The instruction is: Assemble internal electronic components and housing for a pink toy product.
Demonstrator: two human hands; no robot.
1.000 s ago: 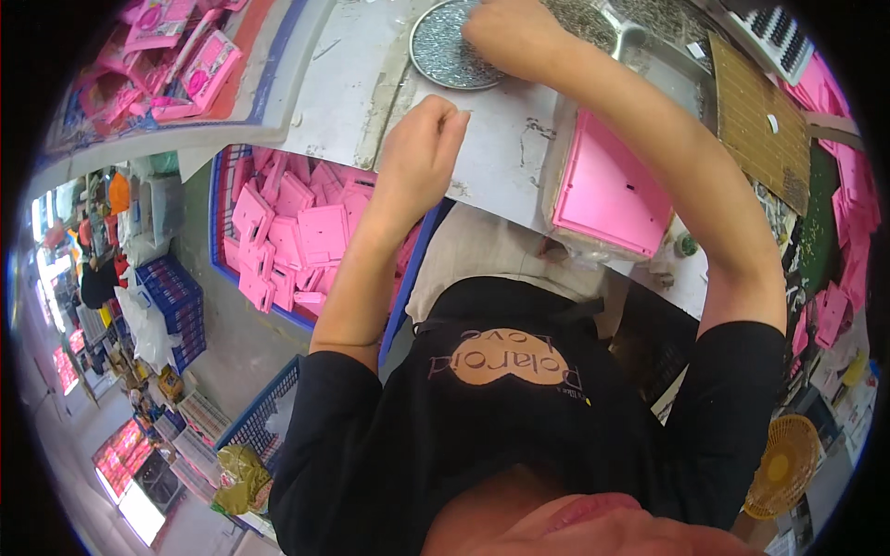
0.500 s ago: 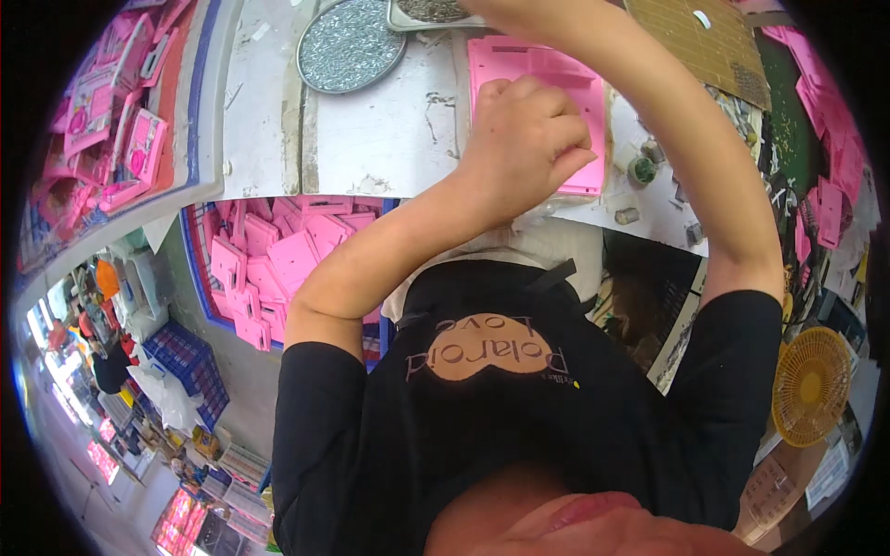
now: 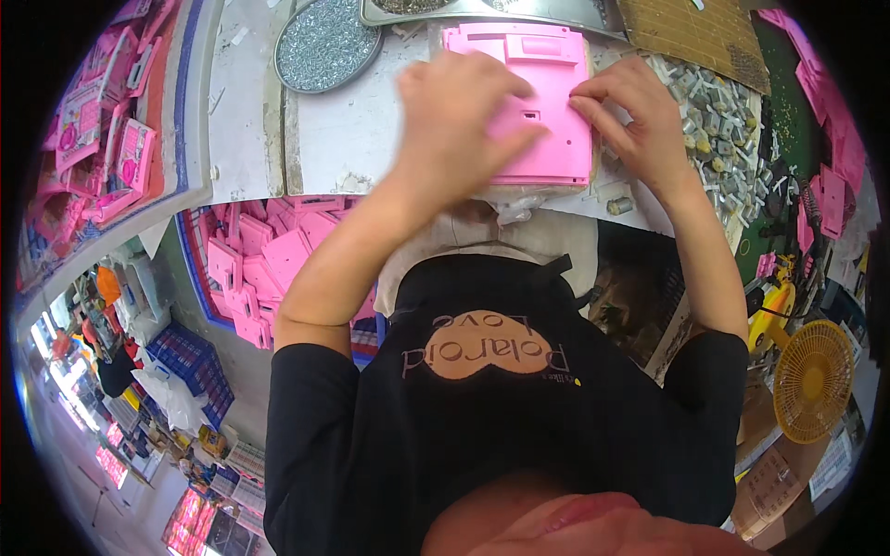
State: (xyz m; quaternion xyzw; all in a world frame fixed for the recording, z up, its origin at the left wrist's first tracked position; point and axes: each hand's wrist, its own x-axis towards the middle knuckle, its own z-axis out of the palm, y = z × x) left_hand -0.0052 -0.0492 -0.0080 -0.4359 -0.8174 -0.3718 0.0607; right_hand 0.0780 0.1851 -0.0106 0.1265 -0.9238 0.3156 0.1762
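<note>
A pink plastic housing panel (image 3: 556, 157) lies flat on the white worktable, with a raised block near its far edge and a small slot in the middle. Over its left side hovers my left hand (image 3: 454, 120), blurred by motion, thumb and forefinger apart with nothing visible between them. At the panel's right edge is my right hand (image 3: 640, 116), its thumb and forefinger brought close together. Whatever their tips may hold is too small to make out.
Beyond the panel stand a round tray of silver screws (image 3: 329, 46) and a metal tray (image 3: 556, 11). Small metal parts (image 3: 718, 120) heap at the right beside a brown board (image 3: 691, 37). A blue-rimmed crate of pink housings (image 3: 269, 255) sits below left; a yellow fan (image 3: 813, 380) stands right.
My right hand has come back from the far trays to the panel's right edge. The left hand has shifted left and its fingers have spread, uncovering more of the panel.
</note>
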